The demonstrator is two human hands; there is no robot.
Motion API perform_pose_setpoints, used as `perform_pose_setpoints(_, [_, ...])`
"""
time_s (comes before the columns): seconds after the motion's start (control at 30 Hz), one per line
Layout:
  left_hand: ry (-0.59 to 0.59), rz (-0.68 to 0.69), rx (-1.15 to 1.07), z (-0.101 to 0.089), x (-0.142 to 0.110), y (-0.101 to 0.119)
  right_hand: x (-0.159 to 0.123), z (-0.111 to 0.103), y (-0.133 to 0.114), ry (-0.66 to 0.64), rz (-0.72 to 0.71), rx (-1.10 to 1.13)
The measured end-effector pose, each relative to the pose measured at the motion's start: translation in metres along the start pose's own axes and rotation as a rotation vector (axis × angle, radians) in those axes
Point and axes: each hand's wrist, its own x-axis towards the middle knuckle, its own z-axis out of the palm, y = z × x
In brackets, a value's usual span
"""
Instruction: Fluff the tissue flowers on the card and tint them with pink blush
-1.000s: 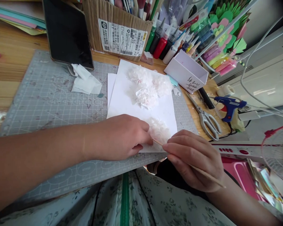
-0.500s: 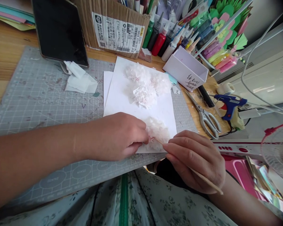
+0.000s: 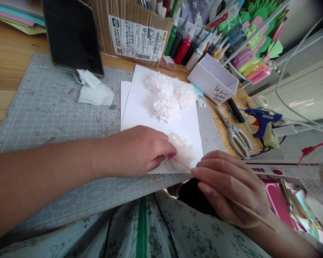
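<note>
White ruffled flower (image 3: 183,148) sits at the near right corner of the white paper (image 3: 140,114), close to the paper's near edge. Gray cutting mat (image 3: 51,118) runs wide to the left; on the right only a narrow strip shows before the worktop (image 3: 254,145). Three more ruffled flowers (image 3: 165,109) bunched farther back on the same paper, apart from the near one.

Left hand (image 3: 153,148): fingers curled, nearly closed, tips pinching the flower's left edge; pink spot at the tips. Right hand (image 3: 231,186): fingers closed around a thin wooden stick (image 3: 184,165), its far tip at the flower's near left side, other end past the wrist. Flower is right of the left fingertips, beyond and left of the right hand.

Farther out: crumpled tissue (image 3: 95,93) on mat, scissors (image 3: 235,138) and blue glue gun (image 3: 262,120) right, cardboard box (image 3: 137,32) behind paper.
</note>
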Motion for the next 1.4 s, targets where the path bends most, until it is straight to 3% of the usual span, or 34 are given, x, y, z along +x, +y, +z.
perform_pose_setpoints(0.2, [0.005, -0.008, -0.003, 0.000, 0.000, 0.000, 0.001, 0.008, 0.004, -0.050, -0.021, -0.056])
perform_pose_setpoints(0.43, [0.010, -0.010, 0.008, 0.001, 0.000, -0.001, 0.001, -0.001, 0.003, -0.085, 0.001, -0.045])
perform_pose_setpoints(0.7, [0.009, -0.008, -0.003, -0.001, 0.002, 0.000, 0.003, 0.004, 0.003, -0.060, -0.019, 0.026])
perform_pose_setpoints(0.97, [0.025, -0.036, -0.077, -0.004, 0.001, 0.001, 0.001, 0.003, 0.003, -0.049, -0.040, -0.153])
perform_pose_setpoints(1.4, [-0.015, -0.037, -0.003, -0.001, 0.002, 0.001, 0.003, -0.003, -0.002, -0.038, 0.021, -0.120])
